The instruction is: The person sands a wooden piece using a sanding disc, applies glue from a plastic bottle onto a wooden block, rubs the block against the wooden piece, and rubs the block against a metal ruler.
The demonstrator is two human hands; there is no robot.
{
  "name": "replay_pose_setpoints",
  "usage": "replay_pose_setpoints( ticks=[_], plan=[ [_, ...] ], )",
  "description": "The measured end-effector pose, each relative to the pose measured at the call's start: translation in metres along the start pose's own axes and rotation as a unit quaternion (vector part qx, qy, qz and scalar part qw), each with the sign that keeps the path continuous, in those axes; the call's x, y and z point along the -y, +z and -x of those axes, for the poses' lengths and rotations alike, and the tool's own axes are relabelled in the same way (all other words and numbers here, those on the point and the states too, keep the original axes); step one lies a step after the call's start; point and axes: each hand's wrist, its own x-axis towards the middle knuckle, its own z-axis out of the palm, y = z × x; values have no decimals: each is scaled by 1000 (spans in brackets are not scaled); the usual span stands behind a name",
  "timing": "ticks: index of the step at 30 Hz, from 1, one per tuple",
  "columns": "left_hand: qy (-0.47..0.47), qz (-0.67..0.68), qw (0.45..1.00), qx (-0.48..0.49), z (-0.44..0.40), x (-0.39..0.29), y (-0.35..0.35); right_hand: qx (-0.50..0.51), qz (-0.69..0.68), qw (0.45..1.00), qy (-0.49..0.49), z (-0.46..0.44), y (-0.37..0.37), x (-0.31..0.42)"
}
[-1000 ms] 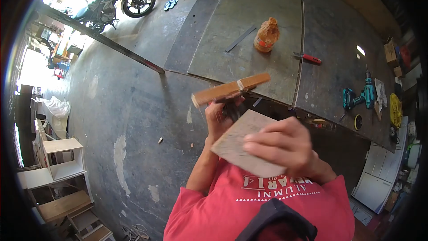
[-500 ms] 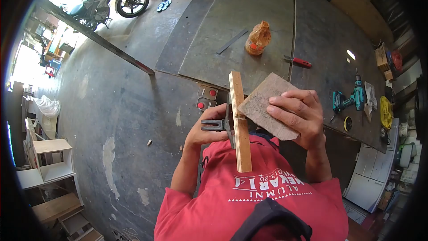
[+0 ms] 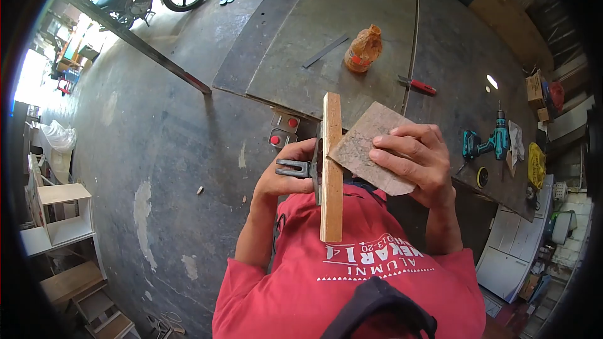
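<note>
My left hand (image 3: 286, 172) is wrapped round a black forked metal bracket (image 3: 294, 168), which lies against a narrow wooden strip (image 3: 333, 207). The strip stands lengthwise in front of my red shirt. In my right hand (image 3: 421, 160) is a flat, rough greyish-brown board (image 3: 370, 141), gripped at its right side. One corner of this board meets the strip near its middle. Part of the bracket is hidden behind my left fingers and the strip.
On the worktable (image 3: 295, 44) are an orange-stained bottle (image 3: 363, 51), a dark flat strip (image 3: 325, 52), a red-handled cutter (image 3: 422, 86) and a teal drill (image 3: 499, 135). Two red buttons (image 3: 284, 131) show at the table's edge. White shelving (image 3: 66, 213) stands left.
The wooden strip has swung from slanting across to lengthwise. The rough board has moved up and left against it, and the bracket has come into clear view.
</note>
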Motion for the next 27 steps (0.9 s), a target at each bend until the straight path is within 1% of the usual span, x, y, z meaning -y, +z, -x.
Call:
replay_pose_setpoints(
  ticks=[4,6,7,10,13,15,17,18,20,23,27],
  plan=[
    [-26,10,1000,-9,4,3,-4,-8,6,1000,-1,3,-9,-7],
    [-22,17,999,31,3,9,-12,-19,10,1000,4,2,-5,-6],
    [-24,17,999,34,2,7,-10,-16,5,1000,7,0,-2,-5],
    [-66,27,997,14,2,-1,-5,-15,-2,1000,8,-3,4,-6],
    [-70,55,996,0,5,3,-11,-12,-4,1000,0,-3,1,-10],
    [-100,25,995,13,7,1,-17,-7,-2,1000,-3,-3,-3,-14],
    [-121,12,992,14,7,-2,-17,-46,12,999,7,-4,-6,-19],
    [-123,19,992,14,6,-6,-14,-46,14,999,8,-6,-5,-21],
    [-127,34,991,14,4,-12,-9,-50,-1,999,-19,-8,0,-24],
    [-84,58,991,86,-2,-13,-10,-39,-23,998,-36,-13,9,-24],
    [-95,46,992,72,-1,-15,-10,-22,-36,998,-49,-15,12,-28]
  ],
)
